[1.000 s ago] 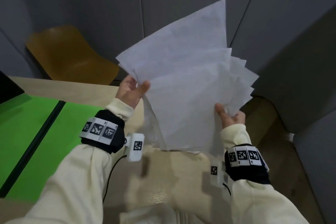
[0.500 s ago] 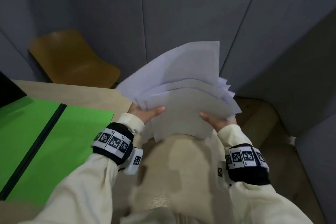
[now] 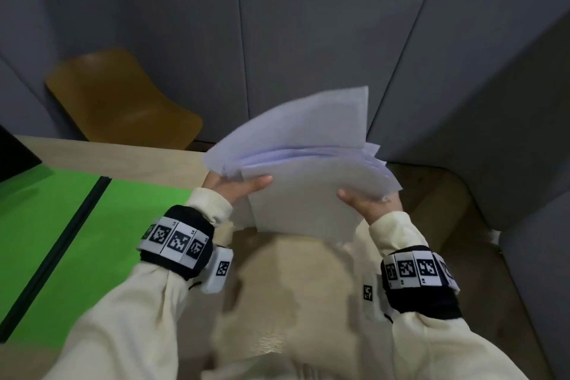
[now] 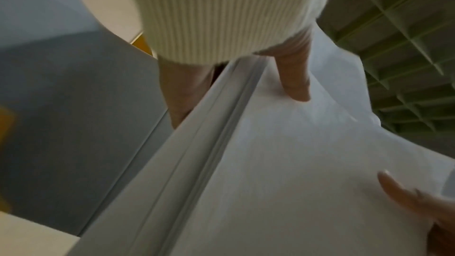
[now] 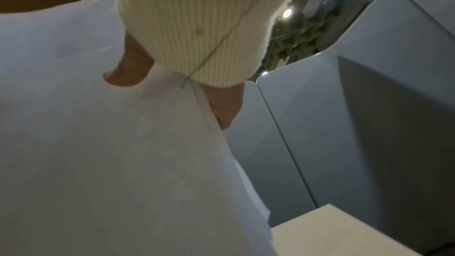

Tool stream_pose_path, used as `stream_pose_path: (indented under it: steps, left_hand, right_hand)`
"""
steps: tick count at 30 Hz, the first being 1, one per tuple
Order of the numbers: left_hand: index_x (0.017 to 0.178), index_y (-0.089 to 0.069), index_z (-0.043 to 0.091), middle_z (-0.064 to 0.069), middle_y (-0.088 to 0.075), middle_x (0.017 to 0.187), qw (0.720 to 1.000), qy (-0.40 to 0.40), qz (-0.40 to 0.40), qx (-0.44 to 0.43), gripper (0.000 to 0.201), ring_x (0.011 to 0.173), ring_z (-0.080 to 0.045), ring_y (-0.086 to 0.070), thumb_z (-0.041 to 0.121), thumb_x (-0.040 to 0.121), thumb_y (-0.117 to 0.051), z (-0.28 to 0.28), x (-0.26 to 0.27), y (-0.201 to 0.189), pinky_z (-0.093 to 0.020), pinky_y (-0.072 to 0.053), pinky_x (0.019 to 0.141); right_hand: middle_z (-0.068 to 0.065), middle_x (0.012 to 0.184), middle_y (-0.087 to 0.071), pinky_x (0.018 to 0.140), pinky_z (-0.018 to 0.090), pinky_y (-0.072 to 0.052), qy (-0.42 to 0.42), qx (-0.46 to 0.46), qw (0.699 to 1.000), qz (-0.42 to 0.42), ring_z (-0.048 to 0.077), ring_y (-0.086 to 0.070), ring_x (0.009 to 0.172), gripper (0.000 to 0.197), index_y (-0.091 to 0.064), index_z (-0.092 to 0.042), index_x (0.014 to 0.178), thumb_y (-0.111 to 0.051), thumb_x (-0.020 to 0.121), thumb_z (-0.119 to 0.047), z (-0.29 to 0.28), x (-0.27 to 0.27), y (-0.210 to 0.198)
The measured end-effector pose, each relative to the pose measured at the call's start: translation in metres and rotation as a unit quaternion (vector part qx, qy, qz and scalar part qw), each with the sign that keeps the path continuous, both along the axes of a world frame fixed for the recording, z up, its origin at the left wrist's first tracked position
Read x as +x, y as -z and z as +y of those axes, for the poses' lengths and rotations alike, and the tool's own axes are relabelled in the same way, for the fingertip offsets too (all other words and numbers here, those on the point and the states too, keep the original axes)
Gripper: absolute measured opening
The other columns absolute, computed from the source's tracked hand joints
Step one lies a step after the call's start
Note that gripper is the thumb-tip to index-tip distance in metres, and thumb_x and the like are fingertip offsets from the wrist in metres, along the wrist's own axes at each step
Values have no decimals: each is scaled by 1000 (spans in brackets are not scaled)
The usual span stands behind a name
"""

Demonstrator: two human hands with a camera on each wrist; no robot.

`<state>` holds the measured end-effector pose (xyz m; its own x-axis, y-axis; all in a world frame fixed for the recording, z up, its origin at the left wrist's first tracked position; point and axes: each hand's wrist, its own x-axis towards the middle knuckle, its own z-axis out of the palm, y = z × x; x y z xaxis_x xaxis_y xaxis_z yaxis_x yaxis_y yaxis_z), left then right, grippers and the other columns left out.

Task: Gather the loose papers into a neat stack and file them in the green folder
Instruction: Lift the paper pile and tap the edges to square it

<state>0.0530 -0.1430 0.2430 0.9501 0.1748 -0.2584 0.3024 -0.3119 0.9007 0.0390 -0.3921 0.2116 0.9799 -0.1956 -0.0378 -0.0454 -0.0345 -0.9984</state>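
A fanned bundle of white papers (image 3: 305,170) is held in the air in front of me, off the right end of the table, tilted toward flat. My left hand (image 3: 237,187) pinches its left edge, thumb on top and fingers beneath. My right hand (image 3: 367,203) grips the right edge the same way. In the left wrist view the papers (image 4: 283,163) fill the middle with the left thumb on top. The right wrist view shows the papers (image 5: 98,143) with the right thumb pressed on them. The open green folder (image 3: 77,225) lies flat on the table at the left.
The light wood table (image 3: 123,157) runs under the folder; a black object (image 3: 12,154) sits at its far left. A yellow-brown chair (image 3: 123,99) stands behind the table. Grey padded walls (image 3: 308,25) close in behind and at the right.
The papers have swung down from nearly upright to almost flat and lower, fanned less widely. Both hands have come down with them and kept their hold.
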Motion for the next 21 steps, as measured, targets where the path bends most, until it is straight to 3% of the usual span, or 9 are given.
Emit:
stream_pose_path:
  steps: [3,5,7,10,12,14,16,18,21]
  left_hand:
    - [135,-47,11,-9,-54,133,997,-9,-65,-28,104,123,-25,-51,59,49,-80,-5,3,-19,-29,-39,100]
    - [134,-48,19,-4,-54,131,988,-77,-77,-109,125,120,-25,-52,85,28,-65,-6,12,-25,-37,-39,105]
    - [125,-54,30,-5,-54,137,969,-138,-78,-190,121,124,-29,-52,95,23,-54,-5,25,-18,-48,-37,109]
    - [134,-48,23,-4,-48,142,949,-198,-76,-234,110,128,-25,-48,91,47,-49,-17,14,-38,-37,-33,113]
    - [125,-55,17,-1,-58,121,947,-237,-61,-208,74,106,-18,-51,69,72,-56,-22,20,-34,-24,-39,95]
    - [85,-60,15,3,-58,81,948,-262,-50,-176,48,80,-18,-51,61,73,-64,-26,23,-33,-22,-43,72]
    - [62,-49,16,5,-49,64,948,-270,-47,-164,48,63,-15,-48,61,72,-65,-25,25,-31,-22,-40,63]
    - [69,-55,12,3,-56,69,949,-268,-46,-159,52,67,-15,-53,64,70,-63,-25,26,-31,-22,-42,68]
    - [123,-56,5,-7,-63,123,941,-292,-40,-164,89,112,-27,-59,71,62,-64,-25,24,-32,-31,-47,94]
  right_hand:
    - [-13,82,-59,50,4,-46,-4,16,1000,-18,-15,-61,60,53,-54,-38,87,-77,67,5,4,3,-4]
    - [-11,82,-58,48,5,-47,4,33,999,-15,-12,-63,61,49,-53,-36,86,-77,68,3,5,9,-4]
    - [-9,87,-60,51,12,-49,18,50,999,12,1,-64,74,49,-53,-32,95,-83,62,-10,6,14,-1]
    - [1,101,-63,62,21,-48,40,52,996,56,11,-61,85,84,-49,-18,119,-91,47,-28,9,20,6]
    - [2,101,-62,61,21,-47,48,46,996,66,9,-60,82,82,-47,-15,124,-89,54,-22,8,22,7]
    - [-3,93,-62,54,16,-49,42,38,996,66,6,-59,80,68,-52,-17,117,-87,58,-17,4,21,5]
    - [-7,89,-62,56,14,-51,23,16,998,50,5,-59,79,49,-58,-26,98,-85,61,-11,2,19,2]
    - [-8,89,-64,70,21,-52,11,6,999,33,9,-61,83,44,-58,-31,86,-85,61,-7,2,17,2]
    - [-7,89,-66,75,27,-52,-6,5,1000,22,11,-63,85,45,-59,-32,87,-85,60,-6,4,15,3]
